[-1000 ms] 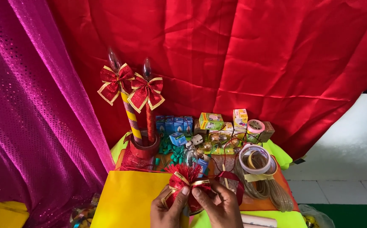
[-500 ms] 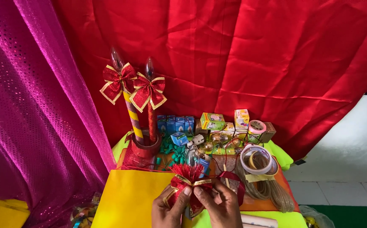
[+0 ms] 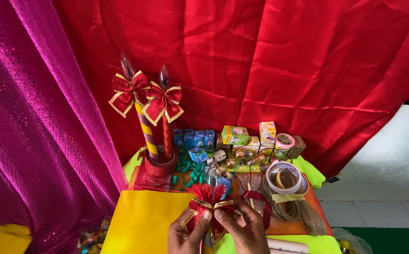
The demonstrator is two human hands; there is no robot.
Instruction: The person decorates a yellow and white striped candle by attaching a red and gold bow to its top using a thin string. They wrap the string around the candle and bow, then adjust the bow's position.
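Observation:
A red glitter bow with gold edging (image 3: 208, 207) is held low in the middle of the view, above the table. My left hand (image 3: 185, 235) pinches its left loop with thumb and fingers. My right hand (image 3: 244, 230) pinches its right loop, thumb near the bow's knot. A fuzzy red tuft stands just above the bow. A clear glass bulb (image 3: 212, 174) rises right behind it. Whether the bow is tied onto a stick is hidden by my hands.
Two tall decorated candle lamps with red bows (image 3: 148, 101) stand in a red holder at the back left. Small boxes (image 3: 235, 135), tape rolls (image 3: 284, 176), coiled cord (image 3: 298, 211) and a yellow sheet (image 3: 141, 221) cover the table. Red and pink curtains hang behind.
Both hands have kept their grip on the bow and shifted only slightly; the bow sits a little higher and more centred.

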